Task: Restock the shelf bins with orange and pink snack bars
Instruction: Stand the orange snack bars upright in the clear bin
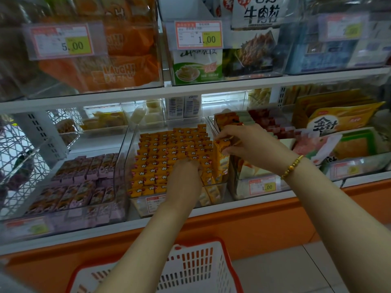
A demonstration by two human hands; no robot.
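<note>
Beneath the left hand [185,180], a bin [125,166] of orange snack bars [165,149], fingers flat on them, right hand [251,144] alongside pinching one upright bar [221,159], pink snack bars [84,180] leftward.

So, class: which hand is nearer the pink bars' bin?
Left. The left hand rests on the orange bars just right of the pink bars' bin; the right hand pinches an orange bar farther right.

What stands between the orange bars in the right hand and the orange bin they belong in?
Nothing visible. The right hand holds the orange bars upright at the right side of the open bin, at the edge of the packed rows. The left hand rests on those rows beside them, not in their path.
</note>
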